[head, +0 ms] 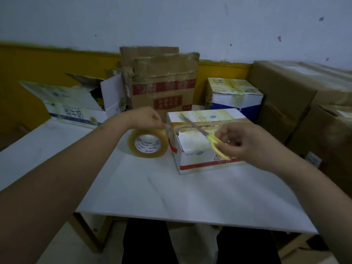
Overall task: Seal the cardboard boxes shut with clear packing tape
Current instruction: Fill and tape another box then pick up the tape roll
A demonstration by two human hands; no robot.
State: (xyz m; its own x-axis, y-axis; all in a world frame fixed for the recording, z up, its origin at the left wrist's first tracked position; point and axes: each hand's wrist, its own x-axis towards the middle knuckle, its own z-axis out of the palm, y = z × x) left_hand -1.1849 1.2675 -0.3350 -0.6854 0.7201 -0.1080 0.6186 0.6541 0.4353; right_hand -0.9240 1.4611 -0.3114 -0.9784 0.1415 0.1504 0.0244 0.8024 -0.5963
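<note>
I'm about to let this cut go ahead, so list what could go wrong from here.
1. The scissors in the right hand point toward the left hand pinching tape at the roll; fingers could get nicked.
2. The stretched tape may fold onto itself once cut.
3. The small box isn't held and could shift.

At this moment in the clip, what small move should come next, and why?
Probably close the yellow-handled scissors on the clear tape strip near the box edge. The left hand pinches the strip above the roll of clear packing tape, which stands on the white table beside the small white printed cardboard box. The right hand holds the scissors, blades angled over the box top.
</note>
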